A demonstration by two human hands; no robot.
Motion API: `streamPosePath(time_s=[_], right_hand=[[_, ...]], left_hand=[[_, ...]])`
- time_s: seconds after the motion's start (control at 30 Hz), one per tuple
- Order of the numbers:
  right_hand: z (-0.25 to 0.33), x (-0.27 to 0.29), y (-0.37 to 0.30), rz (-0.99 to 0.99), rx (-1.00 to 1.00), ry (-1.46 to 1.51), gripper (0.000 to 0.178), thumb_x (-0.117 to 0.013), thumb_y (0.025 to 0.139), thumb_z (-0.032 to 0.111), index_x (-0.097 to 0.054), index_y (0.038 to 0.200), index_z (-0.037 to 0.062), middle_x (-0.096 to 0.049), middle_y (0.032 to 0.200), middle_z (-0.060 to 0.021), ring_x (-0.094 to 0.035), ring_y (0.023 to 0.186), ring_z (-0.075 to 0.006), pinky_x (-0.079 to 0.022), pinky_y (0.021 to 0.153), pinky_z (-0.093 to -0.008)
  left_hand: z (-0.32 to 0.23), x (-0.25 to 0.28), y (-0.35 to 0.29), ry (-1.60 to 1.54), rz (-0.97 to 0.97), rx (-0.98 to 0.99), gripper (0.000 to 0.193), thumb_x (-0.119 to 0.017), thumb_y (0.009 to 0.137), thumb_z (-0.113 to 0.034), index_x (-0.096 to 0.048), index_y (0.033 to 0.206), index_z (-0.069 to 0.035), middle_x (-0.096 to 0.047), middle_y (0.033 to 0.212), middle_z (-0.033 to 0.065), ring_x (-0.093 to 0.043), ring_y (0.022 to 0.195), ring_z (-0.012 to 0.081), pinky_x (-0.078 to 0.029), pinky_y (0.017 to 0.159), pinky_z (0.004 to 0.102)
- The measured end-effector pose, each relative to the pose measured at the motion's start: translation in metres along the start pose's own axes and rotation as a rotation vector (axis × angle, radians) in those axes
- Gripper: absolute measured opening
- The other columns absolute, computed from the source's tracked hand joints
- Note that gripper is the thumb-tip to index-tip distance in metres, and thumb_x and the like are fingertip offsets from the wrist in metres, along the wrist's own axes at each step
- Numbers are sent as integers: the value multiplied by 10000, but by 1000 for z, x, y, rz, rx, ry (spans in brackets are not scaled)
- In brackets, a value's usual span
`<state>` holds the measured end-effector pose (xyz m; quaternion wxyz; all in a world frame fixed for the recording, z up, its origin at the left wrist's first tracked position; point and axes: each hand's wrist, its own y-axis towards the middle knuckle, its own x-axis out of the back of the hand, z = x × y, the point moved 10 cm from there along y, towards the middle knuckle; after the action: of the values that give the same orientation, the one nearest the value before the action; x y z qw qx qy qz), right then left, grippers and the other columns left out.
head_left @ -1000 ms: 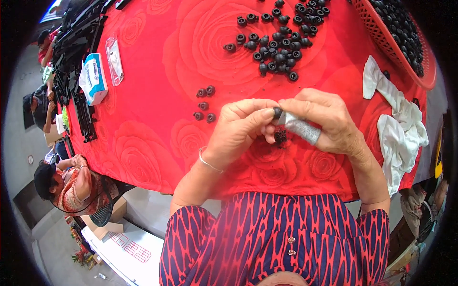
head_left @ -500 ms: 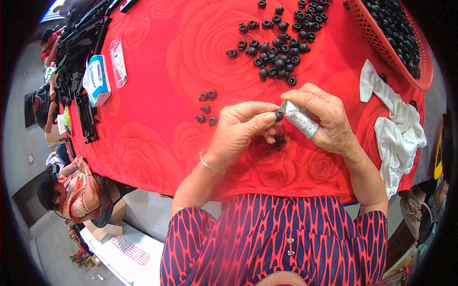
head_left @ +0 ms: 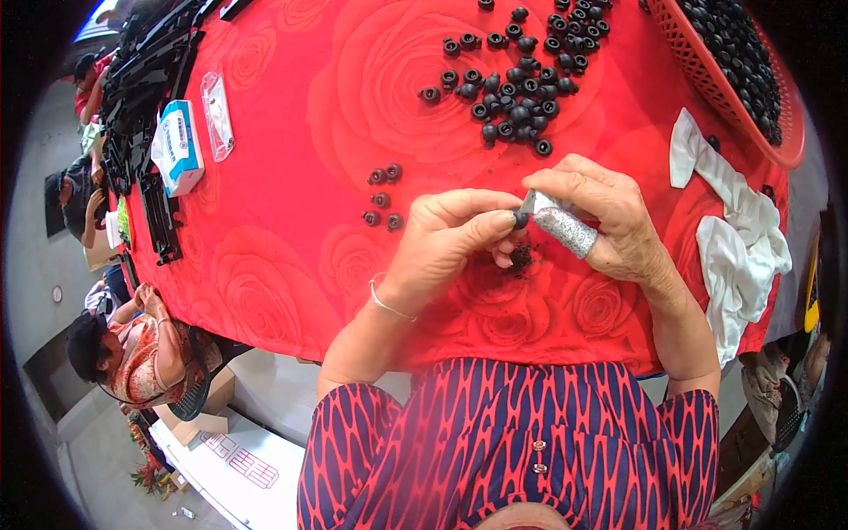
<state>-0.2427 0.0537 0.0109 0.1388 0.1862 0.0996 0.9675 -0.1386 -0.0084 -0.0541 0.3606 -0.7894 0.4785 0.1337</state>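
Between thumb and fingertips, my left hand [head_left: 446, 237] pinches a small round black rubber-like piece [head_left: 520, 219]. My right hand [head_left: 609, 210] is closed on a small metal blade [head_left: 529, 203], whose tip meets the piece; its handle end is hidden by the fingers. Silvery glittery wrapping [head_left: 566, 232] covers the right thumb. Under the hands, dark scraps [head_left: 522, 260] lie on the red cloth. To the left sits a small group of similar black pieces [head_left: 380, 200]. Farther off, many more spread out in a loose pile [head_left: 521, 110].
A red plastic basket [head_left: 789, 146] full of black pieces stands far right, near white fabric sleeves [head_left: 738, 230]. At left are a tissue box [head_left: 181, 150], a clear plastic packet [head_left: 217, 119] and long black parts [head_left: 159, 216]. Other people sit along the left edge of the red-covered table [head_left: 274, 177].
The blade and right hand have shifted very slightly against the piece in my left hand. At far left, one person's hands have moved a little. The loose pieces lie as before.
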Motion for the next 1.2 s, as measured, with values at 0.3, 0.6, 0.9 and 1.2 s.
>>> streamPosePath(time_s=[0.3, 0.6, 0.9, 1.2], right_hand=[[2, 0, 0, 11, 15, -29, 318, -649, 705, 20, -593, 1016, -21, -579, 823, -129, -603, 734, -263, -479, 629, -320], [16, -2, 3, 41, 168, -35, 327, -663, 700, 17, -603, 1020, -17, -584, 775, -119, -608, 690, -254, -482, 597, -323], [27, -1, -6, -203, 220, -211, 420, -743, 589, 41, -609, 986, 21, -568, 732, -100, -583, 625, -237, -474, 540, -324], [40, -7, -9, -263, 278, -320, 421, -764, 559, 100, -607, 938, 4, -552, 711, -85, -559, 591, -234, -449, 505, -327]], left_hand=[[-1, -2, 1, 3, 16, -5, 194, -593, 871, -63, -624, 1035, 36, -646, 826, 83, -595, 662, 114, -520, 599, 238], [5, 3, 0, -94, -29, -1, 204, -583, 880, -71, -613, 1054, 32, -650, 862, 93, -603, 674, 123, -524, 610, 246], [6, -1, -1, -114, -11, 12, 202, -579, 885, -85, -607, 1050, 29, -652, 894, 102, -629, 731, 151, -533, 644, 261], [17, -1, 1, -180, 0, 54, 190, -581, 881, -76, -614, 1045, 16, -652, 897, 97, -629, 724, 164, -531, 639, 260]])
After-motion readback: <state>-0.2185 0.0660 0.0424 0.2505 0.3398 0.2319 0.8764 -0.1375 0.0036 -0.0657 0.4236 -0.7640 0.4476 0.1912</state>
